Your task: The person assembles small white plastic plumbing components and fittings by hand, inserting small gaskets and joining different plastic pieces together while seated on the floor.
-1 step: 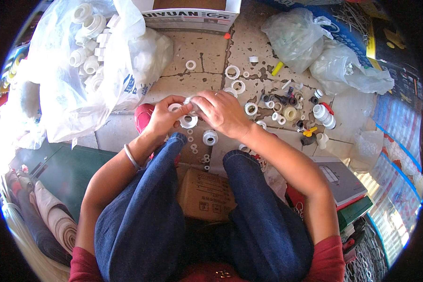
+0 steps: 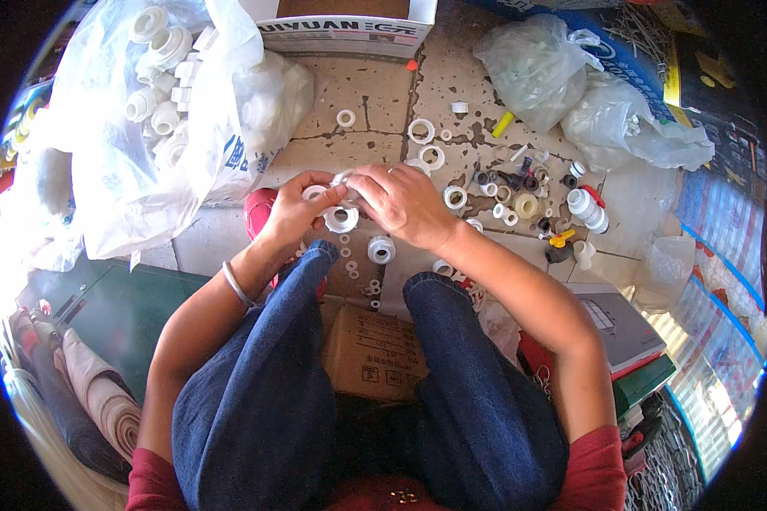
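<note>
Both my hands meet over the tiled floor, above and just beyond my knees. My left hand (image 2: 296, 209) is closed, its thumb and fingers pinching a small white plastic piece (image 2: 342, 179). My right hand (image 2: 407, 204) bends over the same piece from the other side, and its fingers cover much of it. The exact shape of the piece is hidden. Just below my fingers shows a white plastic ring (image 2: 342, 221). A white pipe fitting (image 2: 382, 249) stands nearer my knees, beside a line of small white washers (image 2: 351, 266).
White rings (image 2: 432, 157) and dark, white and yellow small parts (image 2: 527, 204) are scattered to the right. A clear bag of white fittings (image 2: 166, 111) bulges at the far left. Tied bags (image 2: 537, 72) lie far right; an open carton (image 2: 341, 34) stands ahead. A brown box (image 2: 371, 353) sits between my legs.
My fingers have shifted very slightly around the white piece, and a little more of it shows. Everything else stays in place.
</note>
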Available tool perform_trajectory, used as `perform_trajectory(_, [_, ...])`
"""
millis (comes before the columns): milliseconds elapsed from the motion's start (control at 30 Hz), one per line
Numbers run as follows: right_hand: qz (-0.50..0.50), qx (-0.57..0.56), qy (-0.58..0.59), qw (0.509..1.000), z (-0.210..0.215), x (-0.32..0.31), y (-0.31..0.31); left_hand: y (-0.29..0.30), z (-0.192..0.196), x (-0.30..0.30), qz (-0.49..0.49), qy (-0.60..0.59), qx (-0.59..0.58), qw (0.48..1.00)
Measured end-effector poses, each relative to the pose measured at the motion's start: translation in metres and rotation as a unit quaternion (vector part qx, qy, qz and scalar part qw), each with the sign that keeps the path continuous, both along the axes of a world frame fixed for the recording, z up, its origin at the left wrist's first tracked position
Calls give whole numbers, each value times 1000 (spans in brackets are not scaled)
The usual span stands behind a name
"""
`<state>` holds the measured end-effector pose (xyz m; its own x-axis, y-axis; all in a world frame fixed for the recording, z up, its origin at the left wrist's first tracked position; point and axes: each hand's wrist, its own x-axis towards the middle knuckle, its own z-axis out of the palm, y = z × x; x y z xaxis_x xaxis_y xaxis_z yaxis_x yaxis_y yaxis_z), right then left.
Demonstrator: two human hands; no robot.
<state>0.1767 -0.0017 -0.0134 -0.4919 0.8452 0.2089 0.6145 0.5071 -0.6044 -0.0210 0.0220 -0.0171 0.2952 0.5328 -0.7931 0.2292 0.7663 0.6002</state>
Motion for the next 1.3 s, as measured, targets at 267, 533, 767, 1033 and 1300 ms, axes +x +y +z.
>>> perform_trajectory(267, [-28, -113, 17, 993, 1, -4, 6, 3, 0, -5, -3, 12, 22, 1000])
perform_trajectory(533, [-5, -22, 30, 999, -6, 8, 10, 12, 13, 0, -39, -22, 6, 999])
perform_trajectory(767, [-102, -119, 148, 976, -1, 10, 6, 20, 22, 4, -85, -16, 30, 996])
perform_trajectory(1033, [-164, -161, 180, 956, -4, 14, 2, 19, 7, 2, -123, 68, 156, 978])
perform_trajectory(1300, [-141, -120, -73, 980, -50, 38, 15, 28, 4, -9, 19, -53, -22, 998])
